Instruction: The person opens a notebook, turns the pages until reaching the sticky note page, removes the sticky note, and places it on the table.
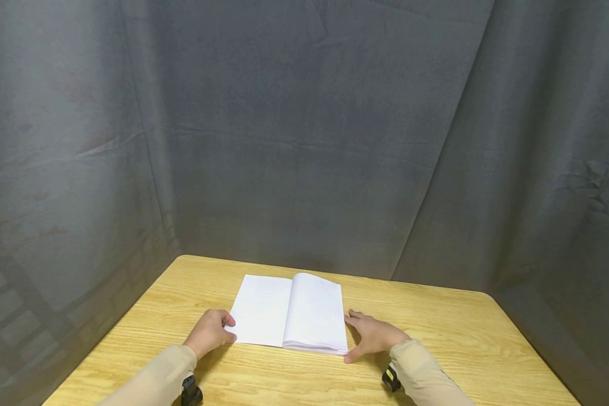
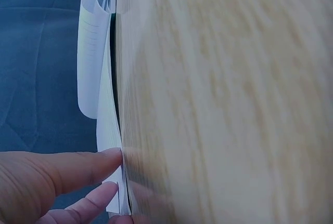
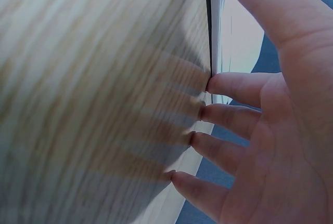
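An open notebook [image 1: 314, 316] with white ruled pages lies on the wooden table; its right-hand pages bulge up from the spine. At its left edge is my left hand [image 1: 210, 332], the thumb extended at the near corner and the fingertips along the margin. In the left wrist view, the thumb [image 2: 88, 168] reaches the notebook's edge beside the tabletop. My right hand [image 1: 375, 335] lies at the right side with fingers spread, its thumb by the near right corner. The right wrist view shows the straight fingers [image 3: 223, 143] with their tips down on the table.
The light wooden table [image 1: 451, 332] has rounded far corners. Grey curtains [image 1: 294, 141] hang behind it and along both sides. A small black device [image 1: 392, 379] is strapped at the right wrist, and another [image 1: 190, 390] at the left.
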`<state>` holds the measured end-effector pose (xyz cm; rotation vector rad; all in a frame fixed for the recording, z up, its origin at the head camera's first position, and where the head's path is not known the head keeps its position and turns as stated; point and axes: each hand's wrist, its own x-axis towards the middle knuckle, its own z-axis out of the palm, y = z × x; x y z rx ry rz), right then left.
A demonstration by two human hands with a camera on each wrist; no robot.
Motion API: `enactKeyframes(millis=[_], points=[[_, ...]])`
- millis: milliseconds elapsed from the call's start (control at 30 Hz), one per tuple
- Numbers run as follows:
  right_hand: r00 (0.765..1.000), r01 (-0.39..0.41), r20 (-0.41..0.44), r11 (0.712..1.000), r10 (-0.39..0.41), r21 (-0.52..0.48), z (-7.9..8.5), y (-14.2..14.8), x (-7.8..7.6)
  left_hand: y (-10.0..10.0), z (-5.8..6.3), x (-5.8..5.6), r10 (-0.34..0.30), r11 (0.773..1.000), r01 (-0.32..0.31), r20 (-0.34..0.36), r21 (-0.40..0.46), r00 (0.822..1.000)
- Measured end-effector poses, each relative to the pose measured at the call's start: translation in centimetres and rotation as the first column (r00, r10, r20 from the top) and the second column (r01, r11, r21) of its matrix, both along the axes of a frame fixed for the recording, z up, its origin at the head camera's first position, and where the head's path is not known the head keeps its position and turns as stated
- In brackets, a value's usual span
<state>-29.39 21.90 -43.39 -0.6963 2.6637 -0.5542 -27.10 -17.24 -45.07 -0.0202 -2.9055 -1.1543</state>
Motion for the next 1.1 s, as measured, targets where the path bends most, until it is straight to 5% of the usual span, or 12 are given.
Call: enactKeyframes(millis=[500, 800, 933, 1100], points=[[1.000, -0.007, -0.002, 1.000, 0.007, -0.005, 0.1, -0.1, 0.0, -0.2, 0.6, 0.1, 0.008, 1.000, -0.008, 0.027, 0.013, 1.000], [1.000, 0.006, 0.003, 1.000, -0.006, -0.002, 0.0, 0.0, 0.0, 1.1, 2.9, -0.7, 0.005, 0.996, -0.003, -0.024, 0.087, 1.000], [1.000, 0.012, 0.012, 1.000, -0.012, -0.007, -0.1, 0.1, 0.0, 3.4, 4.0, -1.1, -0.042, 0.983, 0.053, -0.067, 0.174, 0.997], [1.000, 0.003, 0.005, 1.000, -0.003, -0.007, 0.0, 0.1, 0.0, 7.0, 5.0, -1.2, -0.181, 0.937, 0.209, -0.122, 0.279, 0.976]])
